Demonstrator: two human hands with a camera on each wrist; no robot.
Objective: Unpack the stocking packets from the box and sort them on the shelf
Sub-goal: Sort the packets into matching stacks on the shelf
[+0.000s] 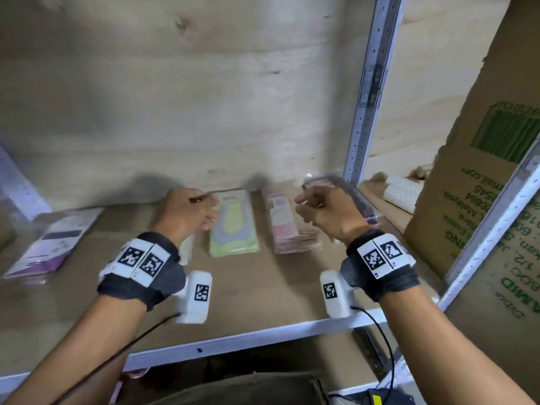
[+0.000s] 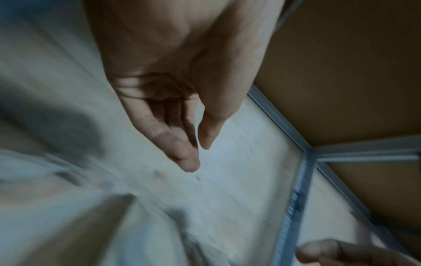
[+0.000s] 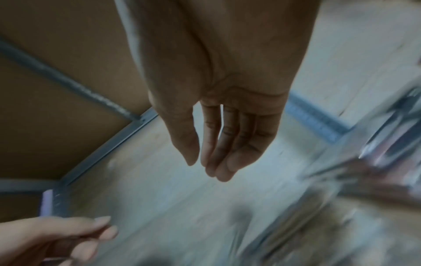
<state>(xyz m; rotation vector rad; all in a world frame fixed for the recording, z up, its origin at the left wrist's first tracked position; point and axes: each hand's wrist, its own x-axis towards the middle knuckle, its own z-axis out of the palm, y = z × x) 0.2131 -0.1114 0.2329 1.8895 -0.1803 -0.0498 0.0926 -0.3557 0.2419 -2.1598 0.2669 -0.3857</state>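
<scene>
On the brown board shelf (image 1: 263, 290), several stocking packets are already lying sorted: a purple-and-white flat packet (image 1: 51, 244) at the left, a green-and-lilac packet (image 1: 232, 226) in the middle, and a pink stack (image 1: 287, 226) beside it. Both grips are hanging released over them, the left hand (image 1: 187, 211) and right hand (image 1: 327, 211) carrying nothing. A tall printed cardboard box (image 1: 479, 185) is standing at the right; whether packets are remaining inside cannot be told.
</scene>
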